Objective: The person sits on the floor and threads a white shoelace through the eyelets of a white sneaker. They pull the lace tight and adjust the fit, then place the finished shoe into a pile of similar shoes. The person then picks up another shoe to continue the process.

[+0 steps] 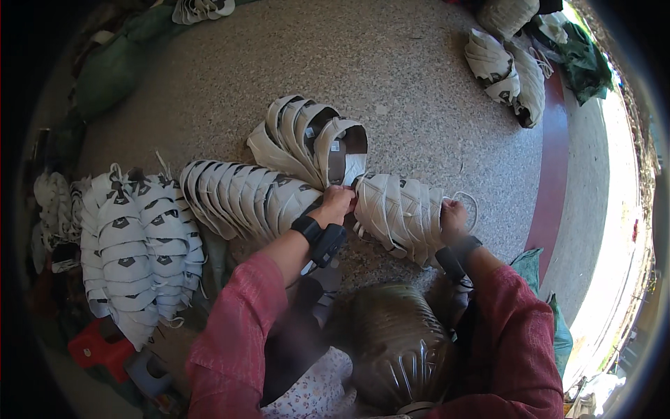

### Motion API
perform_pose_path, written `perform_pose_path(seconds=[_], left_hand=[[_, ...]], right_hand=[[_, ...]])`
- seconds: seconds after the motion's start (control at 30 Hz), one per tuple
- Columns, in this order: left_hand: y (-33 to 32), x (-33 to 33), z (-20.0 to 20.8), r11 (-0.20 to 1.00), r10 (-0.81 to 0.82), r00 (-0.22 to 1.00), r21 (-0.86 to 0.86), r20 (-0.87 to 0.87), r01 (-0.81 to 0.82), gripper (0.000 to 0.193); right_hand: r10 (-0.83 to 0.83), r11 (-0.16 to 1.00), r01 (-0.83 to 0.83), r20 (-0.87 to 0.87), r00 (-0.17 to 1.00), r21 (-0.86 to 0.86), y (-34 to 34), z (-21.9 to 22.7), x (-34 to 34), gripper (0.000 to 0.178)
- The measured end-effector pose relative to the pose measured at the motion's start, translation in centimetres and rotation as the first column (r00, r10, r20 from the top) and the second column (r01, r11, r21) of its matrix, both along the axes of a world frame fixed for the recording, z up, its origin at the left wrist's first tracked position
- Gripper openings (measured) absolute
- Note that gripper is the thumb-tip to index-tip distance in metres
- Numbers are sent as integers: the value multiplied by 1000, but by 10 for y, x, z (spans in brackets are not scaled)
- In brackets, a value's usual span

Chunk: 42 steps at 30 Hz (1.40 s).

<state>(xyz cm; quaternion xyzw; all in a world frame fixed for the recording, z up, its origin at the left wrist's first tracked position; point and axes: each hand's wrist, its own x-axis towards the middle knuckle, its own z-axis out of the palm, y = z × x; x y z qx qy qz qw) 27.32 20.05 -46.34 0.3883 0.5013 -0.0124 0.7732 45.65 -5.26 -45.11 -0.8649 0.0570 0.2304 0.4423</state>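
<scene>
A nested stack of off-white shoe uppers [398, 209] lies on its side on the speckled floor between my hands. My left hand [337, 202] is closed, its fingers pinching the left end of that stack. At the opposite end my right hand [453, 218] grips the edge of the last upper, next to a loop of white cord [466, 202]. Touching my left hand's side is a longer nested row of shoe uppers [244, 199]. Just beyond the hands, another group of uppers [296, 143] shows dark linings and small white labels.
Tied bundles of white uppers [143, 244] stand at the left, by a red plastic stool [101, 349]. More bundles [504, 73] lie far right, near a green sack [579, 63]. A shiny brown ribbed object [398, 335] is close to me. A dark red floor stripe [548, 167] runs along the right.
</scene>
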Motion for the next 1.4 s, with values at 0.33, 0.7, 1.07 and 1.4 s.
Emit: perform_pose_path(seconds=[0.33, 0.7, 1.07, 1.4], left_hand=[[0, 1, -1, 934, -254, 940, -195, 229, 299, 21], [-20, -18, -73, 875, -483, 734, 225, 476, 429, 35], [-24, -17, -76, 905, -385, 816, 3, 431, 425, 36], [-29, 14, 55, 684, -725, 656, 321, 208, 655, 25]], right_hand=[[298, 833, 111, -608, 736, 542, 10, 35, -5, 27], [495, 696, 418, -812, 309, 583, 40, 56, -46, 30], [539, 670, 460, -808, 238, 582, 42, 57, -56, 33], [522, 650, 507, -817, 243, 566, 30, 54, -58, 36]])
